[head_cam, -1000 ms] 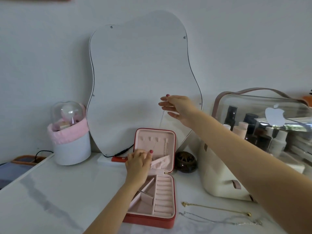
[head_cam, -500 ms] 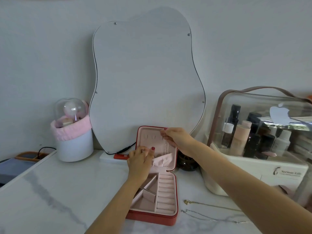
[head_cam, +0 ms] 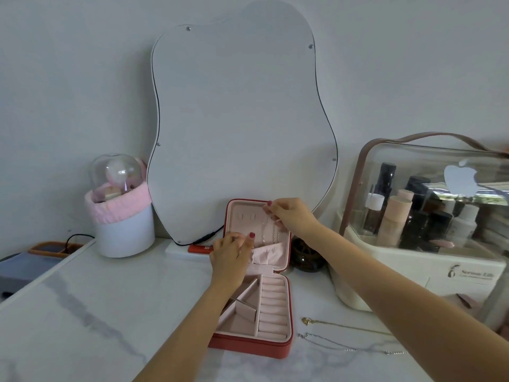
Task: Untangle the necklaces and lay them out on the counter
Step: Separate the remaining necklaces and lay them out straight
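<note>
Marble worktop [head_cam: 96, 312] carries a red jewellery box [head_cam: 256, 340], open at lower centre. My left hand [head_cam: 230, 260] rests at the lid's pouch, fingers curled; what they hold I cannot tell. Chains [head_cam: 271, 234] hang inside the upright lid. My right hand [head_cam: 292, 217] pinches a chain at the lid's top. Lower right, a gold necklace [head_cam: 344, 325] and a silver necklace [head_cam: 349, 347] lie apart.

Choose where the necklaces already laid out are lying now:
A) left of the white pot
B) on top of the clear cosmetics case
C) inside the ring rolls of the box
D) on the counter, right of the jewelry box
D: the gold necklace and the silver necklace lie stretched on the counter, right of the red jewelry box.
</note>
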